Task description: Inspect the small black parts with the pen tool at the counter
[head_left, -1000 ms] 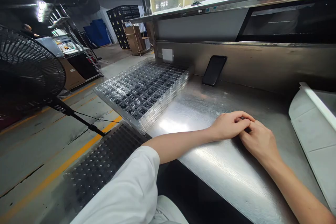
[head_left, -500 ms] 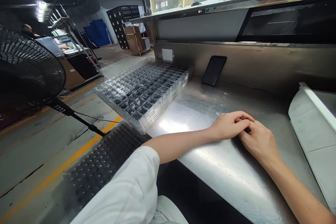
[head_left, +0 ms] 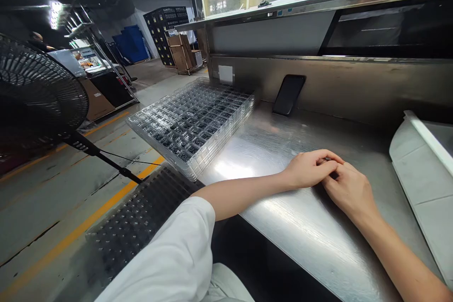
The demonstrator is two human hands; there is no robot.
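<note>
My left hand (head_left: 311, 168) and my right hand (head_left: 348, 188) are clasped together over the metal tabletop (head_left: 269, 151). The left fingers lie across the right hand, and both hands are closed, with no object showing between them. Some of the fingertips are hidden where the hands overlap. Behind them, a black phone (head_left: 289, 95) leans upright against the metal back panel. A stack of clear plastic trays (head_left: 212, 139) sits to the left, its top tray filled with small dark round parts in rows of pockets.
A white bin (head_left: 423, 179) stands on the right. Below the tabletop's left edge is another pocketed tray (head_left: 141, 217). A black fan (head_left: 38, 96) stands at far left. Farther back are a person (head_left: 38, 41), blue containers (head_left: 130, 45) and stacked black crates (head_left: 164, 23).
</note>
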